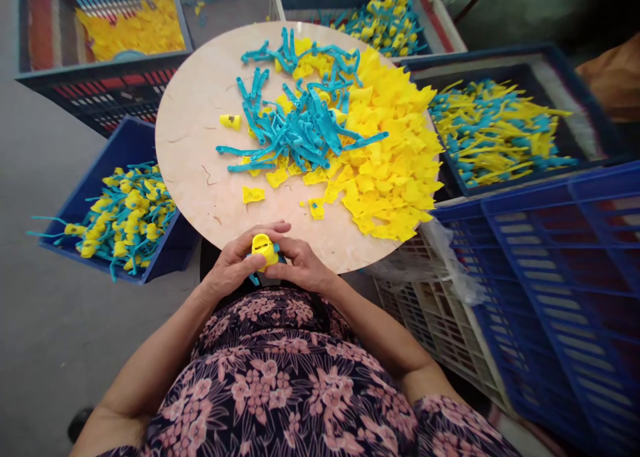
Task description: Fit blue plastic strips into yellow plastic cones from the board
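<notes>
At the near edge of a round table [190, 110], my left hand [236, 257] and my right hand [300, 260] are closed together around a yellow plastic piece [264, 249]. Blue plastic shows at both sides of it, between my fingers. The yellow piece has a dark slot on its upper face. Just beyond my hands lie a few loose yellow pieces [253, 194]. Farther back is a pile of blue plastic strips [305, 127], some resting on yellow pieces. A large heap of yellow pieces [390, 157] covers the table's right side.
A blue bin [145, 270] at the left holds joined yellow-and-blue parts. Crates stand behind: one with yellow pieces [135, 27], another with joined parts [390, 24]. A dark crate [550, 64] with mixed parts and blue crates [550, 244] stand at the right.
</notes>
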`<state>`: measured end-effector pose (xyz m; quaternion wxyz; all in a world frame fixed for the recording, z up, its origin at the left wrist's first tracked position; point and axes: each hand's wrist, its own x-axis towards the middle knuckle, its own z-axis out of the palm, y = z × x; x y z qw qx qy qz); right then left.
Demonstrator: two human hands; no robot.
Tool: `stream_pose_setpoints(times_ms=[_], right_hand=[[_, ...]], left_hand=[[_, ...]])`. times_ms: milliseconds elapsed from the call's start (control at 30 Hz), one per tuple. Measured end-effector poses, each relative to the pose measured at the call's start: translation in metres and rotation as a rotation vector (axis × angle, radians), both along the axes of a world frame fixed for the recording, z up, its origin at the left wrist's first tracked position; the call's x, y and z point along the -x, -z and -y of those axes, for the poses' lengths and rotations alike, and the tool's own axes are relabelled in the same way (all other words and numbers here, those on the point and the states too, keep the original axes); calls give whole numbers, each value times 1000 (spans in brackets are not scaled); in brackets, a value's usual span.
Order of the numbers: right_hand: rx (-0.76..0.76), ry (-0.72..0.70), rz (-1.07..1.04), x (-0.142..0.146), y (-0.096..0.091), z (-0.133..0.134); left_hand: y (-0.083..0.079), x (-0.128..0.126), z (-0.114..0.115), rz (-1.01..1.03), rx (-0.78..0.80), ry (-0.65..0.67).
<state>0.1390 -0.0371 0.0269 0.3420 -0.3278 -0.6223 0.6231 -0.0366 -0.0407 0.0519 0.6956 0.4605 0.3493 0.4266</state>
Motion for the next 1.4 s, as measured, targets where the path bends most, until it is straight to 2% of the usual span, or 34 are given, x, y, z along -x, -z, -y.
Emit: stream_pose_setpoints(times_ms=[100, 200, 300, 400, 500, 633, 733, 833, 900, 967, 1067, 1167, 1300, 1400], right_hand=[[75, -25, -14, 1, 2, 1], [137, -26, -30, 1, -2, 2], [158, 47, -39, 5, -5, 3], [219, 142, -9, 13, -2, 1], [416, 146, -20, 18, 4, -3], [639, 56, -137, 16, 9, -10], [760, 15, -227, 12, 7, -12], [828, 13, -228, 11, 6, -11], [796, 27, -208, 11, 7, -9], [707, 56, -166, 11, 9, -5], [540, 120, -70, 11, 10, 1], [320, 127, 125, 10, 7, 5], [1, 51, 370, 14, -1, 6], [-69, 53, 456, 13, 2, 4]], left_hand=[[-5, -4, 2, -59, -72, -62], [-9, -8, 6, -76, -47, -141], [-7, -10, 7, -110, -17, -155], [4, -12, 0, -91, 111, -255], [17, -16, -10, 3, 344, -328], [22, -21, -22, 107, 601, -289], [21, -20, -27, 148, 694, -203], [22, -18, -28, 170, 749, -131], [23, -20, -26, 172, 736, -118], [23, -24, -21, 136, 651, -166], [24, -31, -7, 14, 455, -293], [25, -32, 8, -53, 337, -325], [20, -19, 28, -140, 175, -371], [14, 3, 38, -99, 140, -527]])
